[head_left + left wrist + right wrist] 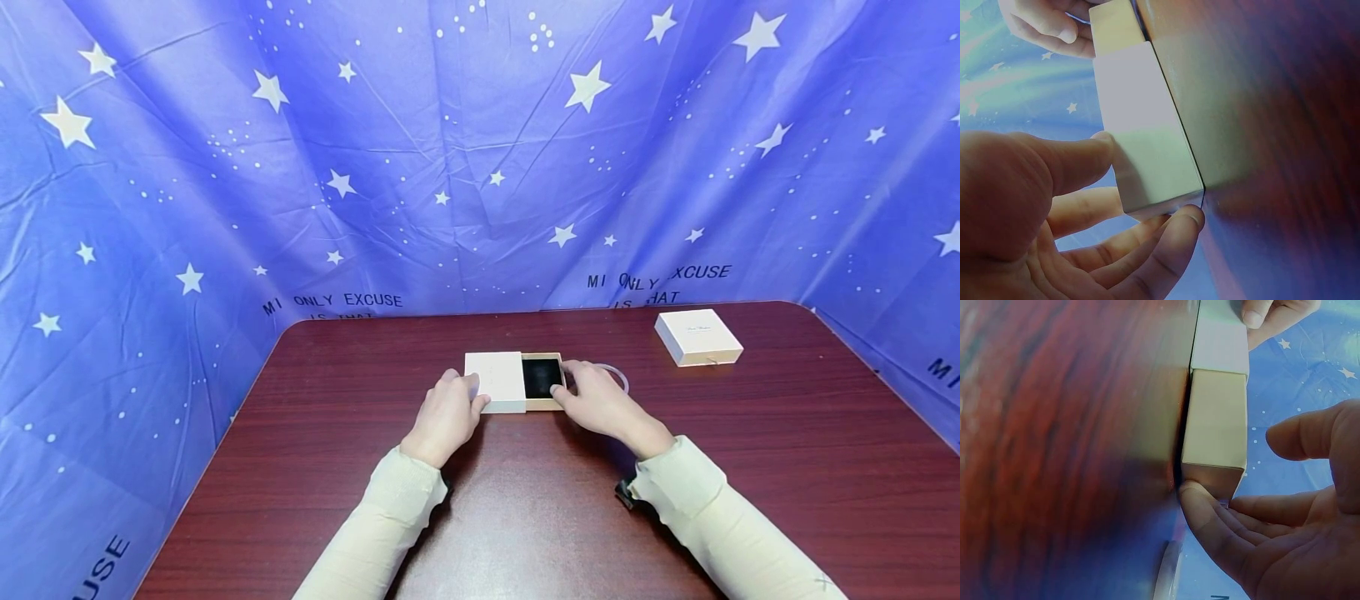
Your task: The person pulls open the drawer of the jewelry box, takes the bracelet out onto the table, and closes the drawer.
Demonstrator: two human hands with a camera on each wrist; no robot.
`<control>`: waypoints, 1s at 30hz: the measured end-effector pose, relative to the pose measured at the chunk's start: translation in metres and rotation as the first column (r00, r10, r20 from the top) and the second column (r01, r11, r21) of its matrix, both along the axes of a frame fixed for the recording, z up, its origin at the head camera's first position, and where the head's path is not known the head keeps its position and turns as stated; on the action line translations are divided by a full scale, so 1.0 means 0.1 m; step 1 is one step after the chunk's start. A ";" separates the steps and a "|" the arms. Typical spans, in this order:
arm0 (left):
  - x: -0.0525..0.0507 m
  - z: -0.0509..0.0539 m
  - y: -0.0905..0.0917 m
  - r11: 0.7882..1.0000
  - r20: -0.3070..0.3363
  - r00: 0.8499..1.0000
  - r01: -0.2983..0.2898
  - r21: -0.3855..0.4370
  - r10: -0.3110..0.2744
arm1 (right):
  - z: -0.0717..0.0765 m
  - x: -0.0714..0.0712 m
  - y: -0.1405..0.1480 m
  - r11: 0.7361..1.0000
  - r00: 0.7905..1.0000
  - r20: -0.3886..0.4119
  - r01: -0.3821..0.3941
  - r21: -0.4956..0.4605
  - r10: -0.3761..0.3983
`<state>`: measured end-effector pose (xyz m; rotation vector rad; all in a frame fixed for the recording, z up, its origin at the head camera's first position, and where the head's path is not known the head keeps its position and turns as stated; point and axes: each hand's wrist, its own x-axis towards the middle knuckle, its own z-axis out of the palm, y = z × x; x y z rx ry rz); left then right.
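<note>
A white box sleeve [495, 382] lies on the table with its cream drawer [542, 406] partly out on the right, showing a black interior. My left hand [444, 417] grips the sleeve's left end; in the left wrist view, the hand [1085, 219] has its thumb on the upper edge of the sleeve [1141, 119] and fingertips against its end. At the drawer's outer end is my right hand [603, 404]. From the right wrist, the fingers of that hand [1285, 512] touch the end of the drawer [1215, 419], while the thumb stands apart from it.
Another white box [699, 336], closed, sits at the back right of the dark red table [337, 500]. A translucent ring [619, 377] shows just behind my right hand. A blue star-patterned cloth [450, 108] hangs around the table's back and sides.
</note>
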<state>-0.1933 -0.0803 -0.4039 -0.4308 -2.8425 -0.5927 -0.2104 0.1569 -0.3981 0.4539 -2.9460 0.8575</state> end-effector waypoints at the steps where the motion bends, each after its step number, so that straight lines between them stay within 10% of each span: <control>1: 0.00 0.00 0.00 1.000 0.000 1.000 0.000 0.000 0.000 | 0.00 0.00 0.00 1.000 1.000 0.004 0.000 -0.003 0.000; 30: 0.01 0.01 0.00 1.000 0.001 1.000 0.002 -0.006 -0.002 | 0.01 -0.01 0.04 0.999 0.997 0.081 0.006 -0.036 -0.003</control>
